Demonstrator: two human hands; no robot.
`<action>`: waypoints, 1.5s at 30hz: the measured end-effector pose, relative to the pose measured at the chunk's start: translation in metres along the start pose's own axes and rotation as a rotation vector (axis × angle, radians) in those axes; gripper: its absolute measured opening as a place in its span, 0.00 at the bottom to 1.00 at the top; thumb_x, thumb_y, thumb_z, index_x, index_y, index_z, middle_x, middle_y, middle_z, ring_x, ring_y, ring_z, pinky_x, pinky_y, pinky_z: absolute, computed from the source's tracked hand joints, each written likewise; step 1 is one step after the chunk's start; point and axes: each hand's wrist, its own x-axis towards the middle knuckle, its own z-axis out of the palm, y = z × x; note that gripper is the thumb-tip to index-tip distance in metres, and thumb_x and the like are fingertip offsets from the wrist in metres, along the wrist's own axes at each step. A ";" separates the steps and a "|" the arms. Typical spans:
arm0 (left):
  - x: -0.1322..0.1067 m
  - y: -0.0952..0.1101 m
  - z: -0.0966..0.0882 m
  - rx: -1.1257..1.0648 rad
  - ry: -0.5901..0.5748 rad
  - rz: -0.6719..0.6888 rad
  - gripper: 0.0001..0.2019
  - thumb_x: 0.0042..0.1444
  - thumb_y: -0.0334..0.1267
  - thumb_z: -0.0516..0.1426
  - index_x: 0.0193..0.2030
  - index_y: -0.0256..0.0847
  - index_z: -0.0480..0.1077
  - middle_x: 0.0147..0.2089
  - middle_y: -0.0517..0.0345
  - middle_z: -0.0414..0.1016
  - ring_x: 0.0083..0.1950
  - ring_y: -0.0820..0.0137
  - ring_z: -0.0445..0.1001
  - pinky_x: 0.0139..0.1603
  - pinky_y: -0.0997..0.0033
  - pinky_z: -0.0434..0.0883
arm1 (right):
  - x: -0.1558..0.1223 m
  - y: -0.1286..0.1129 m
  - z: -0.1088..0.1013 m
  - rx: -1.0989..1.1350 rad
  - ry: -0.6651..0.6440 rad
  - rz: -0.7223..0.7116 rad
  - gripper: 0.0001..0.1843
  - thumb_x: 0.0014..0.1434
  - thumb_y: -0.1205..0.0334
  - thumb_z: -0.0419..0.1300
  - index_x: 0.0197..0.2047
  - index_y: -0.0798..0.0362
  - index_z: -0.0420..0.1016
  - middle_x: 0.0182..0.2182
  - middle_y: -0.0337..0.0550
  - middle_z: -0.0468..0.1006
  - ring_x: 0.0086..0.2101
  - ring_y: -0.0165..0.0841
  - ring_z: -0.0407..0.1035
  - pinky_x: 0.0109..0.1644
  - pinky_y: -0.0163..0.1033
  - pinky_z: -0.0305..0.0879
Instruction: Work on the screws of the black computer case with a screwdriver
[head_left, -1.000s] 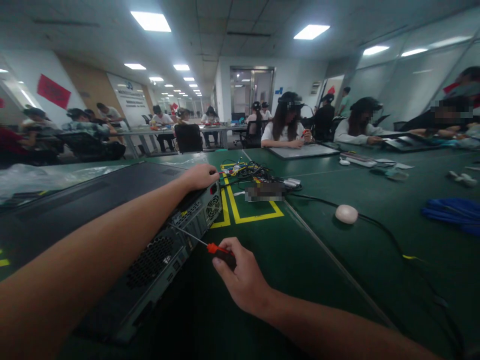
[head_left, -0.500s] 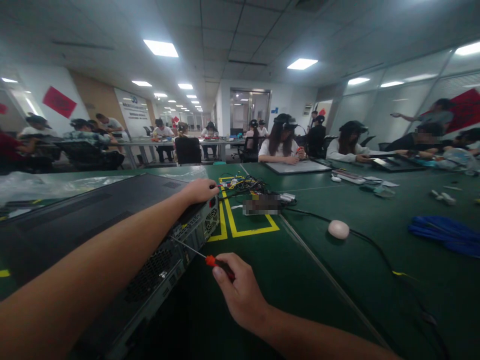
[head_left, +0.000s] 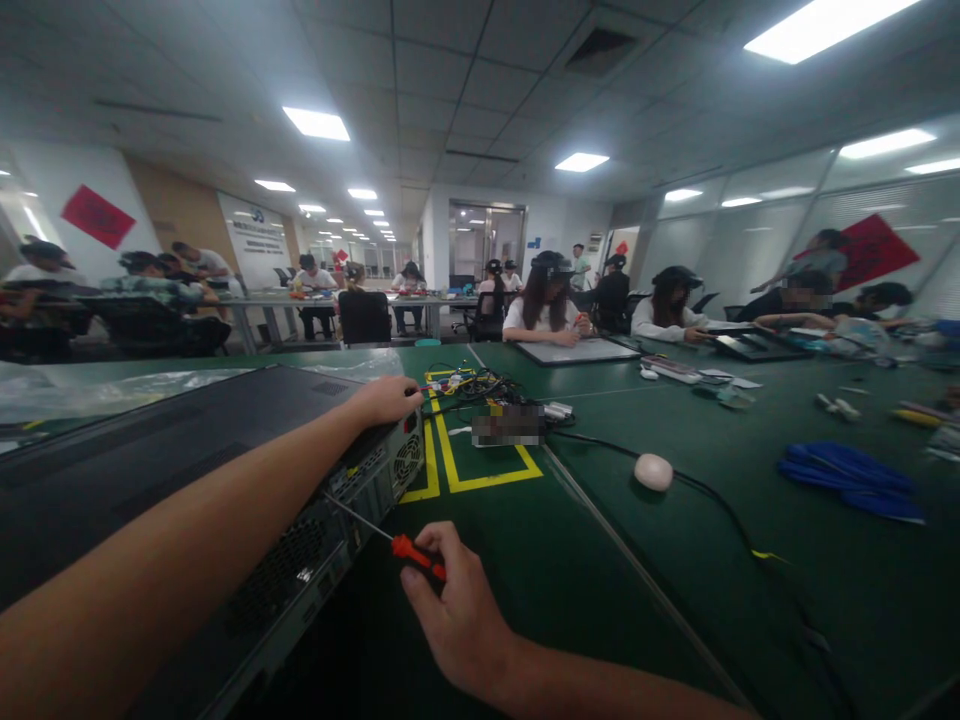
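A black desktop computer case [head_left: 187,450] lies flat on the green table [head_left: 600,560], its rear panel turned toward me. My left hand [head_left: 386,400] rests curled over the case's far top corner, gripping it. My right hand [head_left: 457,615] is closed round the red-and-black handle of a screwdriver [head_left: 390,540]. The thin shaft runs up and left, and its tip touches the rear panel near the vent grilles.
A tangle of cables [head_left: 480,385] lies by yellow floor-tape marks [head_left: 480,475]. A white mouse [head_left: 654,471] with a black cord sits to the right, blue fabric [head_left: 847,475] beyond it. Several people sit working at the far side and at other tables.
The view has tilted upward, so hands and case sit lower in frame. Both hands keep their hold; the screwdriver stays against the rear panel.
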 end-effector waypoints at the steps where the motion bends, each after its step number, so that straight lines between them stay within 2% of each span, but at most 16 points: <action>1: 0.000 0.000 0.000 -0.001 0.000 0.002 0.26 0.67 0.47 0.46 0.58 0.39 0.80 0.59 0.42 0.82 0.59 0.49 0.80 0.58 0.58 0.74 | 0.000 0.000 0.000 0.000 0.000 0.001 0.07 0.63 0.66 0.61 0.45 0.50 0.70 0.38 0.41 0.76 0.38 0.37 0.72 0.45 0.42 0.68; 13: 0.001 0.000 0.001 0.001 -0.009 0.001 0.26 0.67 0.46 0.46 0.57 0.38 0.81 0.58 0.41 0.83 0.58 0.48 0.80 0.59 0.56 0.74 | 0.001 0.000 -0.003 0.067 -0.032 -0.002 0.06 0.65 0.64 0.61 0.46 0.51 0.71 0.36 0.39 0.74 0.37 0.36 0.69 0.45 0.41 0.64; 19: 0.003 -0.003 0.002 0.011 0.005 0.003 0.26 0.67 0.47 0.47 0.57 0.40 0.81 0.58 0.45 0.83 0.59 0.51 0.80 0.59 0.59 0.74 | 0.000 -0.002 -0.006 0.069 -0.039 -0.014 0.06 0.66 0.63 0.61 0.46 0.51 0.72 0.37 0.40 0.74 0.37 0.36 0.69 0.44 0.41 0.63; 28: 0.003 -0.004 0.002 0.030 0.019 0.003 0.26 0.67 0.47 0.47 0.56 0.40 0.82 0.57 0.45 0.83 0.58 0.52 0.80 0.58 0.61 0.74 | 0.002 0.002 -0.006 0.086 -0.037 -0.083 0.09 0.70 0.57 0.58 0.46 0.53 0.76 0.36 0.42 0.75 0.37 0.37 0.70 0.44 0.42 0.64; 33: 0.001 -0.001 0.000 0.041 0.014 0.006 0.26 0.67 0.46 0.46 0.55 0.39 0.82 0.58 0.44 0.83 0.59 0.51 0.80 0.59 0.61 0.74 | 0.004 0.004 -0.005 0.086 -0.031 -0.128 0.11 0.73 0.58 0.55 0.47 0.53 0.76 0.38 0.43 0.76 0.39 0.37 0.71 0.46 0.42 0.65; 37: -0.001 0.001 -0.001 0.035 0.006 -0.003 0.27 0.67 0.46 0.47 0.57 0.38 0.82 0.59 0.43 0.82 0.59 0.50 0.80 0.59 0.60 0.73 | 0.004 0.005 -0.002 0.132 -0.022 -0.110 0.08 0.69 0.60 0.58 0.48 0.52 0.73 0.36 0.41 0.76 0.37 0.35 0.71 0.44 0.41 0.66; 40: 0.000 0.000 -0.001 0.028 0.019 -0.003 0.27 0.66 0.47 0.47 0.57 0.39 0.82 0.59 0.44 0.83 0.59 0.50 0.80 0.58 0.60 0.74 | 0.002 0.003 -0.001 0.134 -0.025 -0.062 0.09 0.64 0.62 0.62 0.48 0.51 0.70 0.35 0.38 0.74 0.34 0.34 0.70 0.40 0.40 0.65; 45: 0.001 -0.001 -0.001 0.021 0.028 -0.009 0.26 0.65 0.48 0.48 0.55 0.41 0.83 0.58 0.46 0.83 0.58 0.51 0.80 0.58 0.61 0.74 | 0.002 0.002 -0.003 0.111 -0.037 -0.050 0.06 0.65 0.64 0.60 0.46 0.51 0.69 0.33 0.36 0.71 0.32 0.33 0.67 0.37 0.39 0.62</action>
